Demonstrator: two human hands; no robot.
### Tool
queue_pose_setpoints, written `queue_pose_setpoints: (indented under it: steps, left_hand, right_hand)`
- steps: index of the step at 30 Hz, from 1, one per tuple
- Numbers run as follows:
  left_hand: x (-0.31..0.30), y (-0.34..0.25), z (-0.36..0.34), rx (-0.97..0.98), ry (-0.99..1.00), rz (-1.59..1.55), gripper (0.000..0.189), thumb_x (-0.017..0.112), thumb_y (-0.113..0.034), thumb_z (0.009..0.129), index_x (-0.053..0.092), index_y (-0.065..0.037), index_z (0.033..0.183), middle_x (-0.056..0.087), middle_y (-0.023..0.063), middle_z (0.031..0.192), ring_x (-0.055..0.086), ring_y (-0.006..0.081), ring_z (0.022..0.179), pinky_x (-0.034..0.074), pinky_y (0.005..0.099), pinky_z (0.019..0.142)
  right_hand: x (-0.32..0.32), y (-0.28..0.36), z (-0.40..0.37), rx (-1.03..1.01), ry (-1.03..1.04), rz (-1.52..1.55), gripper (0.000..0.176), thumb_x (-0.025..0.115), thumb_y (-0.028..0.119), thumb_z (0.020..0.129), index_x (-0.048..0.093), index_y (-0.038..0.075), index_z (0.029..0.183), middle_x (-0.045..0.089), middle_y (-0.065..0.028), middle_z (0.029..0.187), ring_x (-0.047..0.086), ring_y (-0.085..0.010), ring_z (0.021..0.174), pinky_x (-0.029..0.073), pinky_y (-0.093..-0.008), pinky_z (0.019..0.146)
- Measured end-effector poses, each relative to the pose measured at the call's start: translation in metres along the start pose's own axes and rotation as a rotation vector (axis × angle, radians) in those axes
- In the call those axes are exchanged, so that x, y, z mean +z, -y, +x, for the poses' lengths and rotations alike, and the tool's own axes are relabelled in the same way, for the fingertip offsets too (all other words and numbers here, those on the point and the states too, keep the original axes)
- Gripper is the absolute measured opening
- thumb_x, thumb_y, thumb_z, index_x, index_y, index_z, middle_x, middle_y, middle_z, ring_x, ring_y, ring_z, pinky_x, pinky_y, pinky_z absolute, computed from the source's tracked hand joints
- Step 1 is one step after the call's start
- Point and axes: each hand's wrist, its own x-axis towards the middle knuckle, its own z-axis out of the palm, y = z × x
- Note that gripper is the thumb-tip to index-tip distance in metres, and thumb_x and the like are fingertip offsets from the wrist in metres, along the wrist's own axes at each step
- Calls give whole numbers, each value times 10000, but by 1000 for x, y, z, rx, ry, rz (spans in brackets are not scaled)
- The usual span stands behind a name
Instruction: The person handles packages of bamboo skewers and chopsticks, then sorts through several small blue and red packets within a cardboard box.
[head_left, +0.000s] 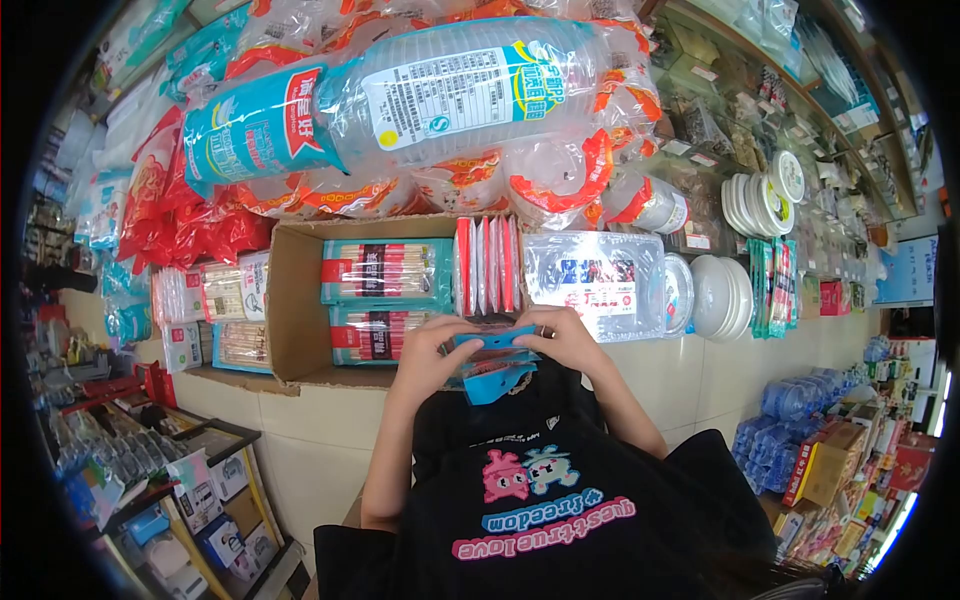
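Note:
Close in front of the black shirt, my left hand (430, 350) and my right hand (563, 338) pinch a packet with a blue header strip (497, 340) from its two sides. What the packet contains cannot be made out. Just below it, against the shirt, is another blue-edged packet (498, 384). Beyond my hands a cardboard box (298, 310) holds packs of wooden sticks (385, 272) in teal and red wrapping. Several thin red-edged packets (487, 265) stand upright beside these packs.
Clear plastic containers (600, 285) and white bowls (722, 297) stand right of the box. Sleeves of plastic cups (440, 95) pile up behind. A low rack of goods (220, 500) is at lower left; bottled-water packs (800, 410) and cartons sit at right.

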Motion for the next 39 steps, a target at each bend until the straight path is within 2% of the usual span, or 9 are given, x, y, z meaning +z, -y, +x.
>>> queue_pose_setpoints:
  steps: [1, 7, 11, 16, 20, 26, 31, 34, 39]
  left_hand:
    - [3, 7, -2, 44, -12, 8, 169, 702, -122, 772, 664, 19, 857, 634, 108, 801, 555, 156, 550, 436, 267, 524]
    - [14, 24, -6, -113, -86, 100, 166, 694, -149, 777, 658, -2, 846, 612, 105, 675, 516, 169, 488, 411, 305, 490]
    - [19, 7, -1, -231, -233, 9, 161, 701, -150, 765, 648, -27, 853, 543, 86, 566, 478, 165, 438, 382, 322, 463]
    - [23, 10, 1, -46, -203, 157, 100, 662, -82, 790, 665, -52, 885, 553, 68, 670, 485, 130, 502, 390, 284, 482]
    - [17, -1, -3, -23, -166, 321, 114, 643, -49, 790, 680, -71, 895, 592, 72, 861, 512, 160, 549, 433, 287, 524]
    - [10, 6, -3, 427, -110, 597, 189, 685, -114, 754, 683, -85, 941, 627, 56, 950, 617, 217, 675, 507, 321, 603]
    - [2, 0, -8, 284, 47, 497, 271, 710, -183, 746, 665, -76, 990, 651, 58, 980, 650, 244, 790, 532, 330, 655]
    - [-3, -7, -9, 228, 106, 489, 303, 714, -222, 748, 658, -78, 1009, 651, 64, 1004, 651, 256, 815, 533, 332, 661]
    - [3, -1, -11, 127, 104, 560, 361, 713, -270, 752, 629, -98, 1057, 658, 99, 967, 654, 281, 782, 528, 345, 656]
  right_hand:
    - [1, -2, 1, -95, -13, 8, 155, 708, 134, 776, 652, -1, 828, 565, -70, 634, 506, -101, 554, 396, -269, 508]
    - [6, 14, 3, 316, -34, -69, 262, 701, 124, 772, 585, 4, 973, 554, -70, 616, 512, -103, 536, 393, -281, 496]
    - [16, 11, 4, 248, -154, -43, 285, 675, 100, 794, 534, 36, 1033, 493, -29, 580, 451, -89, 506, 359, -264, 478]
    - [13, 21, 6, 256, -81, -195, 272, 655, 137, 798, 559, 79, 1047, 589, -122, 671, 591, -253, 566, 450, -343, 553]
    - [16, 12, 1, 81, -115, -353, 191, 662, 148, 782, 642, 113, 968, 619, -98, 868, 611, -265, 696, 484, -359, 622]
    - [6, 21, -4, -128, -69, -592, 171, 675, 155, 758, 681, 104, 921, 602, -47, 1017, 620, -256, 813, 504, -357, 678]
    - [0, 21, -13, -201, 31, -551, 249, 670, 213, 769, 666, 70, 973, 629, -57, 972, 632, -257, 834, 511, -360, 692]
    - [-5, 31, -14, -50, 157, -570, 322, 674, 244, 774, 651, 92, 1056, 641, -61, 1051, 639, -253, 877, 516, -356, 742]
    - [5, 22, -17, -28, 94, -613, 365, 666, 285, 776, 641, 100, 1089, 649, -71, 1009, 640, -277, 819, 517, -367, 706]
